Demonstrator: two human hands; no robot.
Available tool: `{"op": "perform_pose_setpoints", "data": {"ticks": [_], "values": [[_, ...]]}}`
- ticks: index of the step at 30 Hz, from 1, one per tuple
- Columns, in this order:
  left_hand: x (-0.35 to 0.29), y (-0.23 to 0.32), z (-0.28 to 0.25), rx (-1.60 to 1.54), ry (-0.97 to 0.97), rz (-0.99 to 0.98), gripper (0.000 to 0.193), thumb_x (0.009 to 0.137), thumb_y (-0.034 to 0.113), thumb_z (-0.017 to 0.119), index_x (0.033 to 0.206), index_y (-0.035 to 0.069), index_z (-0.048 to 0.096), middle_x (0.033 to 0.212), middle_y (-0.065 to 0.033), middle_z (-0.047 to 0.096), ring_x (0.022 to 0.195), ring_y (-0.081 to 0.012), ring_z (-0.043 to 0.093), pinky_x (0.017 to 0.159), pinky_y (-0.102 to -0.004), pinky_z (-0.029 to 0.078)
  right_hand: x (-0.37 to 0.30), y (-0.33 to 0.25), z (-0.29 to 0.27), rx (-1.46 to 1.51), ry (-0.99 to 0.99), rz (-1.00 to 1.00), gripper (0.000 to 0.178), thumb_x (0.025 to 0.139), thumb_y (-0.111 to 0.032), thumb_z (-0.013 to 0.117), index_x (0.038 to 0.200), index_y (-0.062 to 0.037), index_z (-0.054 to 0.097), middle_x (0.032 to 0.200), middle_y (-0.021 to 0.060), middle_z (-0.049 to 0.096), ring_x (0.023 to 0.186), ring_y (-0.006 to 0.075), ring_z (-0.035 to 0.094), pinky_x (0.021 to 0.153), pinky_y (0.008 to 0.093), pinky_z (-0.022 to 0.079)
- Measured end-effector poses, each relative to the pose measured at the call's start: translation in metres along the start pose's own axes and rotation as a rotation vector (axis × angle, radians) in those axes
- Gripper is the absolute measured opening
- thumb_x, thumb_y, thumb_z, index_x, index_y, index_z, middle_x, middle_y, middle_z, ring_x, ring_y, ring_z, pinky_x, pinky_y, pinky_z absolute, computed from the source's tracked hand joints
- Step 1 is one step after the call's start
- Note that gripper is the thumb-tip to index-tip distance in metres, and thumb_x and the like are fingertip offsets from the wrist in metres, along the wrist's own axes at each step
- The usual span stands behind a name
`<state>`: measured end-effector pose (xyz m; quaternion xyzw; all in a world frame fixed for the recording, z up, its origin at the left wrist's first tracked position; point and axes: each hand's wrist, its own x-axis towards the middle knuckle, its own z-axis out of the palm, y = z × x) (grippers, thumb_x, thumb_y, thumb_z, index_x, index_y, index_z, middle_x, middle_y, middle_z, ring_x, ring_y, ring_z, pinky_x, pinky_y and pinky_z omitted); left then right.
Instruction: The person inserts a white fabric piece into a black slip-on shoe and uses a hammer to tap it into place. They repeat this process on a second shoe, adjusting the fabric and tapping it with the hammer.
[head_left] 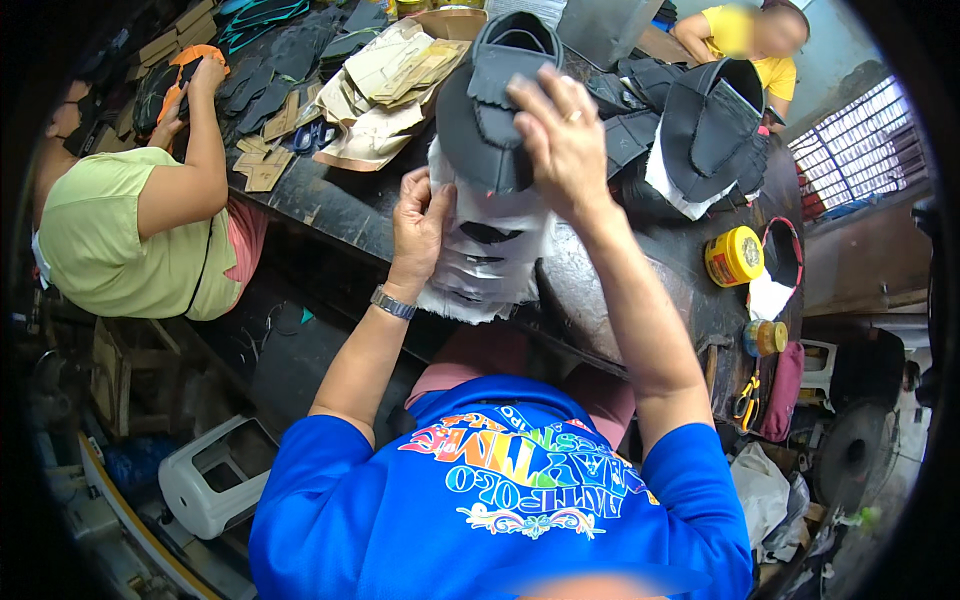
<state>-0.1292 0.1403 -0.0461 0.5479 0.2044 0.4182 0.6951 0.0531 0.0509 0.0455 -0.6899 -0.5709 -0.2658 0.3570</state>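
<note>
A black shoe upper [492,135] with a stitched toe seam and a fringed flap lies at the middle of the workbench, over a stack of white-lined pieces [485,275] with dark gaps. My left hand [422,222] is closed on the left edge of this stack, thumb in front. The fingers of my right hand [562,140], partly blurred, are spread along the right side of the black upper. Its palm faces down. A second bunch of black shoe uppers [705,135] with white lining sits farther right.
Cardboard patterns [400,85] and dark cut pieces cover the bench's far left. A yellow tub [734,256], a small jar [765,338] and yellow-handled pliers [747,402] are at right. One co-worker [130,230] handles an orange-and-black piece at left; another [750,45] sits far right.
</note>
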Motion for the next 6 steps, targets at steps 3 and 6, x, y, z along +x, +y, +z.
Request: {"op": "perform_pose_setpoints", "data": {"ticks": [3, 6], "values": [[0.003, -0.01, -0.011, 0.264, -0.052, 0.166, 0.023, 0.102, 0.018, 0.068, 0.11, -0.003, 0.071, 0.126, -0.0031, 0.055, 0.103, -0.0107, 0.053, 0.085, -0.0272, 0.047, -0.02, -0.004, 0.007, 0.112, -0.035, 0.058, 0.045, 0.104, -0.034, 0.053, 0.147, -0.0196, 0.056, 0.161, 0.0123, 0.04, 0.149, 0.0409, 0.032, 0.118, 0.0512, 0.03], [0.007, -0.006, -0.008, 0.168, -0.031, 0.087, 0.022, 0.102, 0.018, 0.066, 0.111, -0.002, 0.072, 0.126, -0.006, 0.055, 0.108, -0.0136, 0.054, 0.092, -0.025, 0.046, -0.009, 0.007, 0.007, 0.16, -0.141, 0.078, 0.048, 0.104, -0.036, 0.053, 0.147, -0.0151, 0.055, 0.162, 0.0163, 0.038, 0.15, 0.0427, 0.03, 0.119, 0.0519, 0.029]]}}
